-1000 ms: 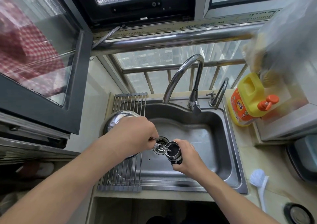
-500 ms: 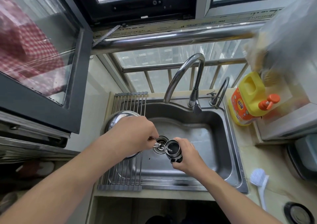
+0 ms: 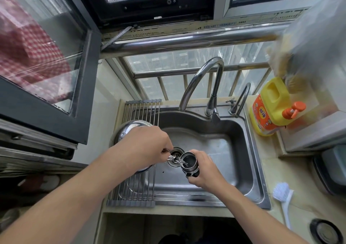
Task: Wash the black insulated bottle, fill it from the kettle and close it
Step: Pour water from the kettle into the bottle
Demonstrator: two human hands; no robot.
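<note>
Spanning the counter: steel sink [image 3: 234, 150], with a roll-up drying rack [image 3: 138, 191] across its left end. The polished steel kettle [image 3: 129, 131] is over the rack, tipped toward the drain [image 3: 175, 153]. The left hand [image 3: 148, 146] grips it from above, fingers curled; the handle is hidden. The right hand [image 3: 204, 170] wraps the black insulated bottle [image 3: 189, 162], upright and uncapped, above the basin just right of the drain. A thin stream of water runs from the spout into the bottle mouth. Yellow detergent jug [image 3: 269, 109] and white brush [image 3: 282, 193] on the counter at right.
</note>
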